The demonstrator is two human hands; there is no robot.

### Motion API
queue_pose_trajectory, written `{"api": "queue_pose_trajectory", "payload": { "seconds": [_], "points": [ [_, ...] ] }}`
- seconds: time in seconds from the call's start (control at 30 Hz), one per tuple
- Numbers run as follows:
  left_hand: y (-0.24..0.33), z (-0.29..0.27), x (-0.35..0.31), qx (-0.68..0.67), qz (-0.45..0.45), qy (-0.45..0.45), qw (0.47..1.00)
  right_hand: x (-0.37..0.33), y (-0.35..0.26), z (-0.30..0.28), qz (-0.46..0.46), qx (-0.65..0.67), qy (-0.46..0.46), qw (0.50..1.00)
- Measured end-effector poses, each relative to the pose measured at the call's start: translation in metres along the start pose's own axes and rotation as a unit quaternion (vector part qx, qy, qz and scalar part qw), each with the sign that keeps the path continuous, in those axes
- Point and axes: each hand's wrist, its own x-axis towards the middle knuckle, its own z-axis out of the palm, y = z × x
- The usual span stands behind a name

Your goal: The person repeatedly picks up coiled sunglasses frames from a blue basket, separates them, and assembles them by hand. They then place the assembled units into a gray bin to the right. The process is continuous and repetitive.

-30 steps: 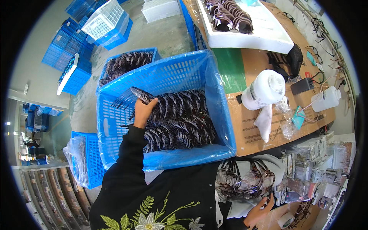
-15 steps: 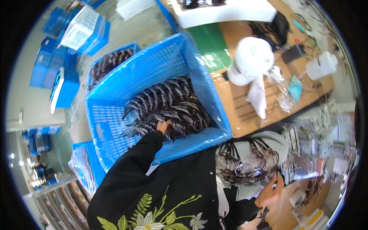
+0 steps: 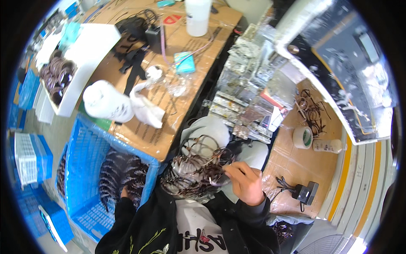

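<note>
My left hand (image 3: 124, 193) reaches down into a blue plastic basket (image 3: 84, 156) full of dark glasses (image 3: 120, 171). Only a bit of that hand shows past the black sleeve, so its grip is hidden. A heap of dark glasses frames (image 3: 192, 173) lies on a grey-white cloth (image 3: 211, 129) in my lap. My right hand (image 3: 244, 183) rests at the heap's right edge, fingers curled and pinching one frame.
A cardboard-covered table (image 3: 169, 127) carries a white roll (image 3: 105, 101), a white rag (image 3: 146, 111), a teal box (image 3: 185, 63), cables and a white bottle (image 3: 198, 17). Clear packets (image 3: 249, 114), a tape roll (image 3: 302, 137) and a black adapter (image 3: 305, 192) lie right. More blue baskets (image 3: 31, 156) stand left.
The view has swung right, from the basket to my lap. My left hand has sunk lower among the basket's glasses. My right hand has come up onto the lap heap.
</note>
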Motion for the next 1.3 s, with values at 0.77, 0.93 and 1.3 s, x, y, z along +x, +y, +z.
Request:
{"api": "queue_pose_trajectory", "payload": {
  "seconds": [0.77, 0.93, 1.3],
  "points": [
    [0.161, 0.153, -0.411, -0.087, 0.844, -0.126, 0.514, 0.081, 0.156, 0.018, 0.106, 0.397, 0.458, 0.788],
    [0.16, 0.204, -0.464, -0.084, 0.832, -0.254, 0.487, 0.086, 0.141, 0.013, 0.106, 0.371, 0.459, 0.801],
    [0.139, 0.234, -0.534, 0.017, 0.666, -0.582, 0.467, 0.015, 0.027, 0.025, 0.062, 0.047, 0.113, 0.991]
  ]
}}
